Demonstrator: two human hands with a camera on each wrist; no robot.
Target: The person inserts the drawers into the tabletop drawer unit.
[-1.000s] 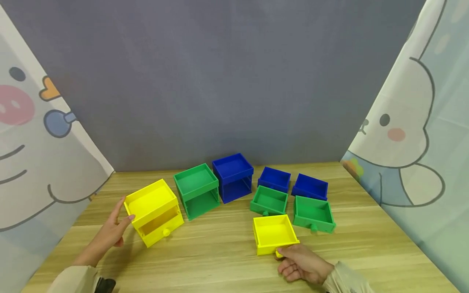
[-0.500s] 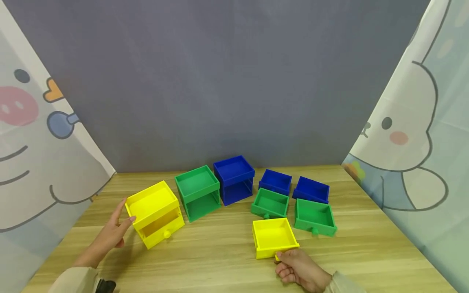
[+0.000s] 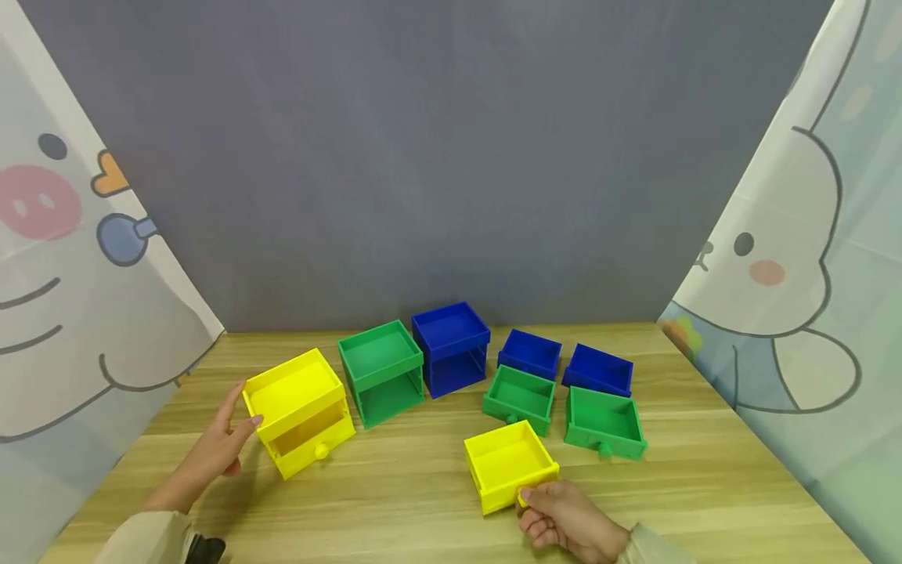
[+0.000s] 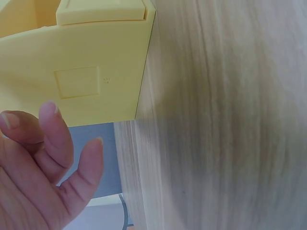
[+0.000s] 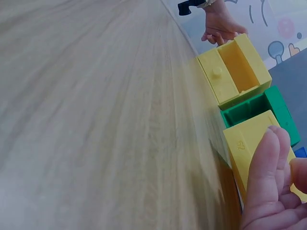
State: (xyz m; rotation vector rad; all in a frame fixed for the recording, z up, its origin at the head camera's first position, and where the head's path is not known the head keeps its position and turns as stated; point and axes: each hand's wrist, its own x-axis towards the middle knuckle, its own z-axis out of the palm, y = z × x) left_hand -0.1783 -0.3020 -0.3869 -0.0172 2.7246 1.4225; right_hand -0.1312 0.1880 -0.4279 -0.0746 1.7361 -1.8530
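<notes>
Left hand (image 3: 214, 446), one: thumb and forefinger spread wide, touching the left side of the yellow cabinet (image 3: 294, 390); yellow cabinet, one, on the desk (image 3: 402, 501); green cabinet (image 3: 380, 352), one, just right of the yellow cabinet; blue cabinet (image 3: 451, 327), one, farther right of it; yellow drawer (image 3: 509, 462), one, well right of the yellow cabinet, pinched at its front by the fingers of the right hand (image 3: 567, 521); green drawers (image 3: 520, 392), two, and blue drawers (image 3: 530, 352), two, right of the yellow cabinet

A studio-like, screened-off tabletop setting: a wood-grain surface (image 3: 395, 501) runs back to a plain gray backdrop (image 3: 451, 157), flanked by a left cartoon sheet (image 3: 84, 462) bearing a pink-snouted figure (image 3: 113, 329) and a right cartoon sheet (image 3: 877, 329) bearing a white, pink-cheeked animal (image 3: 782, 227). The right cartoon sheet, faintly creased, looks like hung fabric. Whether this is inside a home, a lab or an office cannot be told from these views.
</notes>
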